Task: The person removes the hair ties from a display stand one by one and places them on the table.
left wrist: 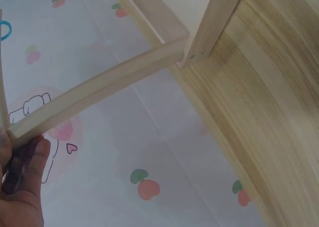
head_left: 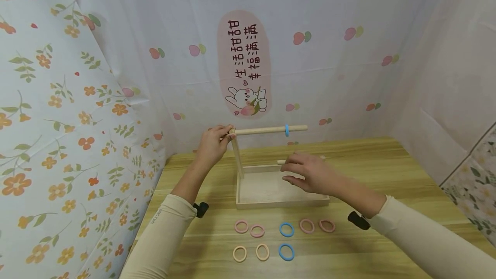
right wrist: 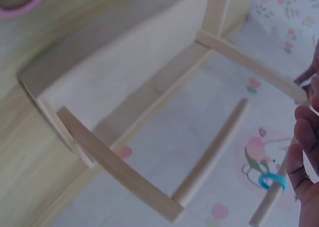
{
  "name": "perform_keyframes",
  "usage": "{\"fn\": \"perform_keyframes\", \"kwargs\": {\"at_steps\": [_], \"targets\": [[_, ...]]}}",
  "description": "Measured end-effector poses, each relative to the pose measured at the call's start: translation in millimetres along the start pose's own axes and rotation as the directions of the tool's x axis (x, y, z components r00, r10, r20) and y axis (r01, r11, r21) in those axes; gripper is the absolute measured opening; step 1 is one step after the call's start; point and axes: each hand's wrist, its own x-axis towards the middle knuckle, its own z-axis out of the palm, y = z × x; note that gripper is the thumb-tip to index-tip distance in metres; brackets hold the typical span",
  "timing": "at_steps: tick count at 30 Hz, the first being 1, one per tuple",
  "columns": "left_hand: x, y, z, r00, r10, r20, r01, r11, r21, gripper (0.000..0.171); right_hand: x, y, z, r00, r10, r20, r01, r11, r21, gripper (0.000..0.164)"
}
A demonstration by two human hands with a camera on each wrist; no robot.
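Note:
My left hand (head_left: 213, 143) pinches the top of the tall left post (head_left: 238, 158) of a wooden stand, where the upper rod (head_left: 263, 131) joins it. Around that rod, toward its free end, hangs a blue ring (head_left: 287, 130). The right hand (head_left: 310, 172) hovers above the right part of the stand's tray base (head_left: 283, 204), its fingers loosely bent and holding nothing. Partly behind it in the head view is a lower rod (head_left: 280, 162). The right wrist view shows this rod fixed to a shorter post (right wrist: 124, 179).
In front of the stand, loose rings lie flat on the wood-grain table (head_left: 372, 158): several pink rings (head_left: 235, 226), two blue rings (head_left: 286, 244) and two pale orange rings (head_left: 234, 254). A patterned cloth (head_left: 329, 76) hangs behind and at the sides.

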Motion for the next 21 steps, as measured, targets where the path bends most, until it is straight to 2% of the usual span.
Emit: {"fn": "perform_keyframes", "kwargs": {"at_steps": [3, 10, 14, 18, 19, 21], "targets": [[-0.4, 0.4, -0.5, 1.0, -0.004, -0.001, 0.004, 1.0, -0.006, 0.042, 3.2, 6.3, -5.1, 1.0, 0.019, -0.018, -0.019, 1.0, -0.013, 0.029], [0.5, -0.4, 0.5, 1.0, 0.01, -0.006, -0.01, 1.0, 0.003, 0.041, 5.0, 16.6, -17.2, 0.998, 0.056, 0.009, -0.055, 0.997, -0.044, 0.043], [1.2, -0.4, 0.5, 1.0, 0.024, -0.008, -0.024, 1.0, 0.002, 0.04, 7.3, 24.1, -26.4, 0.997, 0.073, 0.002, -0.072, 0.996, -0.056, 0.02], [1.4, 0.0, 0.3, 0.999, 0.034, -0.015, -0.034, 0.999, -0.005, 0.04, 11.2, 33.6, -34.6, 0.996, 0.089, -0.026, -0.091, 0.994, -0.065, 0.021], [1.3, -0.1, 0.5, 0.999, 0.035, -0.017, -0.035, 0.999, -0.007, 0.04, 12.0, 35.8, -35.6, 0.995, 0.091, -0.033, -0.093, 0.993, -0.067, 0.025], [1.0, -0.7, 1.0, 0.999, 0.032, -0.018, -0.032, 0.999, -0.006, 0.04, 12.6, 39.6, -36.5, 0.995, 0.094, -0.043, -0.097, 0.992, -0.082, 0.042]]}}
